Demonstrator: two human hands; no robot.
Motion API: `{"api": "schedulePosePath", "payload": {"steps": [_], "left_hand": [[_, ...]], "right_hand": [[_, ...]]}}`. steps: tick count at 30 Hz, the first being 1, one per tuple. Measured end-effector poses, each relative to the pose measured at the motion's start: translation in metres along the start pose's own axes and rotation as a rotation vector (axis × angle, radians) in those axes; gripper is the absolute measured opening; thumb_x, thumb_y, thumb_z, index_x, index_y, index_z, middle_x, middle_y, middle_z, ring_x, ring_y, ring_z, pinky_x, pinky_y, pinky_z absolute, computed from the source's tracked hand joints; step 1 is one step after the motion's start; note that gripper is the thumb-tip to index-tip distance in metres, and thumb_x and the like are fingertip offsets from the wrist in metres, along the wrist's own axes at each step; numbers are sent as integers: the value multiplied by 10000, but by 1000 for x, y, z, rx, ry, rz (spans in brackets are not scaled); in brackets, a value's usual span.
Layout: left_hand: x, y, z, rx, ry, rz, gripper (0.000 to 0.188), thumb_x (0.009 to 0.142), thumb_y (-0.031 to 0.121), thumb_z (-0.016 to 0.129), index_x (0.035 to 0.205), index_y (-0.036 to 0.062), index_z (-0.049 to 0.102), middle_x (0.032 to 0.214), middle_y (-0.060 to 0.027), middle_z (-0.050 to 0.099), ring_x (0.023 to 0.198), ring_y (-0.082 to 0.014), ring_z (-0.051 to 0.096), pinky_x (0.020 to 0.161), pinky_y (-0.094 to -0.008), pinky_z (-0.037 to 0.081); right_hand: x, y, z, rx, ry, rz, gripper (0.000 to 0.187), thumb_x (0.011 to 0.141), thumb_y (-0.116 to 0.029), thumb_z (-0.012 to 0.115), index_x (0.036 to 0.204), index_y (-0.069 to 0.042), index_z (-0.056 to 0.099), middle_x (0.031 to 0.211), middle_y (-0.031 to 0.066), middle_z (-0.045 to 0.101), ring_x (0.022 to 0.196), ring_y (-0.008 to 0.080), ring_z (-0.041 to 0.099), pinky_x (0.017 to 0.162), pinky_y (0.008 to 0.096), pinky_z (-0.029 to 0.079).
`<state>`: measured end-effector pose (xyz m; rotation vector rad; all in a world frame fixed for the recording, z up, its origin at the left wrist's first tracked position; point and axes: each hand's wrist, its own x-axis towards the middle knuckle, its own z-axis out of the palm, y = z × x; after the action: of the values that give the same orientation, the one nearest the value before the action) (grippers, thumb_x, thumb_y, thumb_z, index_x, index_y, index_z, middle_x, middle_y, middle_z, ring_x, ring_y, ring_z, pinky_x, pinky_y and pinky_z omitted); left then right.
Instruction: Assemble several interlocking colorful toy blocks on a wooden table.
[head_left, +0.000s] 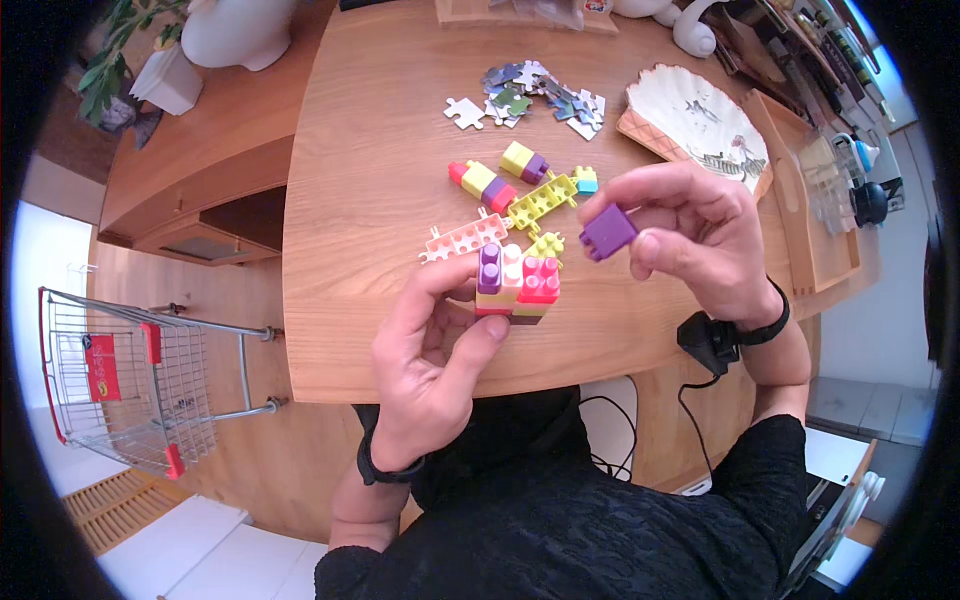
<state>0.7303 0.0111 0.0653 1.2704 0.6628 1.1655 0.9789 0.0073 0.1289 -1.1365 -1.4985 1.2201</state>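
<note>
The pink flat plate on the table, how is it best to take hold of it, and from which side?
Grip the pink plate across its two long edges near the middle, coming from above. It lies flat, studs up, and is thin, so only the edges offer a hold. Its right end lies close to the block stack in the left hand, so the left half is freer.

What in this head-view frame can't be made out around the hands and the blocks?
- Block stack: its lower layers and underside are hidden by the left hand.
- Purple block: its far side is covered by the right hand.
- Puzzle pieces: too small to make out their picture.
</note>
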Motion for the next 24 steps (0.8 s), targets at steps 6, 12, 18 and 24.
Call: {"api": "schedulePosePath", "payload": {"steps": [6, 12, 18, 24], "left_hand": [[1, 0, -3, 76, -36, 58, 361, 871, -37, 643, 1220, -24, 555, 1119, -88, 593, 947, -115, 595, 781, -238, 477], [2, 0, 1, 79, -8, 73, 353, 857, -35, 649, 1201, -41, 572, 1106, -97, 590, 963, -130, 583, 785, -242, 457], [2, -1, 2, 89, 12, 78, 343, 857, -35, 640, 1194, -49, 577, 1079, -102, 583, 971, -147, 565, 816, -257, 447], [3, 1, 2, 144, -7, 115, 343, 862, -30, 638, 1199, -56, 582, 1074, -100, 574, 935, -143, 550, 799, -256, 442]], "right_hand": [[3, -1, 15, 146, -58, 61, 407, 908, -160, 673, 1208, 83, 547, 1092, 202, 666, 806, 133, 666, 699, 239, 554], [3, 12, 19, 275, -29, -161, 298, 923, -16, 611, 1213, 45, 580, 1068, 116, 660, 936, 119, 644, 769, 243, 534], [0, 18, 19, 42, 2, -391, 342, 806, 119, 654, 1126, 48, 556, 1093, 153, 555, 979, 211, 651, 792, 289, 569], [-1, 21, 16, -69, 29, -413, 485, 708, 126, 757, 1130, 40, 536, 1091, 191, 594, 969, 225, 651, 817, 309, 582]]}}
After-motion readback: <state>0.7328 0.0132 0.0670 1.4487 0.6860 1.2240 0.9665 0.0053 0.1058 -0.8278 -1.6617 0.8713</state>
